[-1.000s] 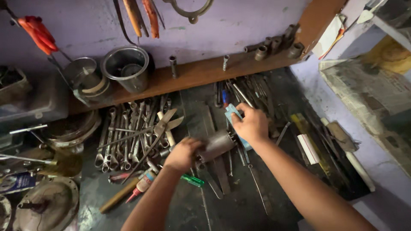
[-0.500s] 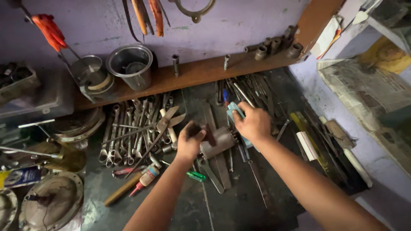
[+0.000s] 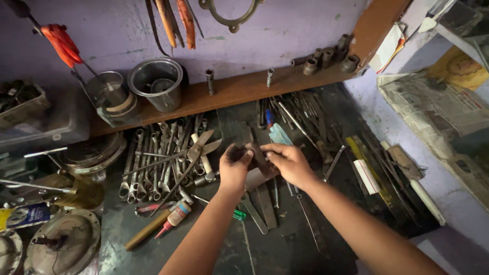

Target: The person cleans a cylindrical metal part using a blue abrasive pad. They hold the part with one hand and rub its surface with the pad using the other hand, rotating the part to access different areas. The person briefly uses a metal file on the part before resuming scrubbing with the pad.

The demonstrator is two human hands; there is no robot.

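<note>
At the centre of the frame, I hold a dark, flat strip of metal (image 3: pixel 257 157) between both hands above the crowded workbench (image 3: pixel 295 244). My left hand (image 3: pixel 234 165) pinches its upper-left end with fingers curled close; my right hand (image 3: pixel 288 162) closes on it from the right, thumb and fingertips meeting over the strip's middle. Both hands touch the piece, the left covering slightly more of it. The strip's long axis runs on a slant, from upper left near my left thumb down toward lower right, where its end disappears behind my right palm; which end is the working one I cannot tell.

Directly beneath the hands lies a grey metal cylinder (image 3: pixel 254 178), mostly hidden. Just above my right hand rests a pale blue flat card (image 3: pixel 279 135). To the left of centre, a row of steel spanners (image 3: pixel 153 163) lies fanned out, crossed by a pair of grey metal snips (image 3: pixel 196 150). Below my left wrist, a green-handled screwdriver (image 3: pixel 237 215) points lower right. A steel pot (image 3: pixel 155 81) stands on the brown wooden shelf (image 3: pixel 234 89) at upper left.
</note>
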